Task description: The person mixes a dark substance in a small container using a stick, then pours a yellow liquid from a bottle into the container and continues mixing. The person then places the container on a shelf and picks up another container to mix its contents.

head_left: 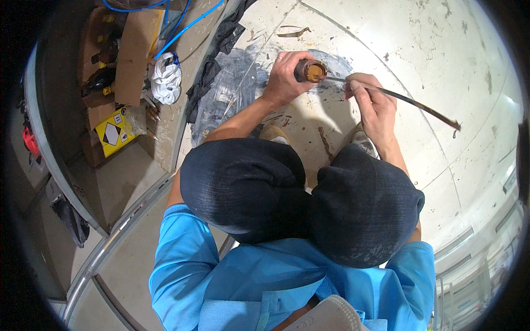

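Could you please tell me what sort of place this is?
Most likely a workshop or similar work area. The pale floor is smeared with dark stains, the left hand holds an open container of brown material, and a cardboard box and blue hoses are at the upper left.

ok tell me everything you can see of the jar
The jar is small and round, with a dark brown side; whether it is glass or plastic can't be told. Its mouth looks open and faces the camera, showing ochre inside a smeared brown rim. How full it is isn't clear. The left grip holds it by the side, over the stained floor. The end of a long, thin stick lies at or very near the rim's right side; contact is hard to judge.
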### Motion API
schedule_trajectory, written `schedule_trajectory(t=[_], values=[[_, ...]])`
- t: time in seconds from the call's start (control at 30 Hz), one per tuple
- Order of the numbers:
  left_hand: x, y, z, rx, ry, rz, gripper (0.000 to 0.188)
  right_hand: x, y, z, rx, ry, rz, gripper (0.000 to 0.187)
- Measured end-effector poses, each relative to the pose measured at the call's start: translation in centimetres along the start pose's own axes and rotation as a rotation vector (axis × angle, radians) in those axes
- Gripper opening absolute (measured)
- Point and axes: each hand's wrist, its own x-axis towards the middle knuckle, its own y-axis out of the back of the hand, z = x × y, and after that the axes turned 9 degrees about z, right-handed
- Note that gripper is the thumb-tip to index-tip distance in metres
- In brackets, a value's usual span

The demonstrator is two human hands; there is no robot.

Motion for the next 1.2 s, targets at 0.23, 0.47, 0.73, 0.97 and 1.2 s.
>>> schedule_trajectory(t=[0.23, 0.47, 0.73, 0.97, 1.2], values=[[0.1, 0.0, -0.1, 0.004, 0.031, -0.008, 0.061, 0.3, -0.2, 0.5, 0.008, 0.006, 0.038, 0.018], [1.0, 0.9, 0.3, -0.021, 0.069, 0.065, 0.065, 0.6, 0.5, -0.2, 0.253, -0.004, 0.154, 0.019], [5.5, 4.4, 1.8, -0.039, 0.051, 0.143, 0.068, 1.9, 1.3, -3.4, 0.334, 0.099, 0.286, 0.02], [6.1, 7.8, 3.1, -0.017, -0.037, 0.185, 0.061, 2.4, 1.7, -5.5, 0.402, 0.094, 0.278, 0.022], [5.6, 9.2, 3.0, 0.027, -0.098, 0.202, 0.062, 2.7, 0.9, -6.3, 0.318, 0.244, 0.146, 0.021]])
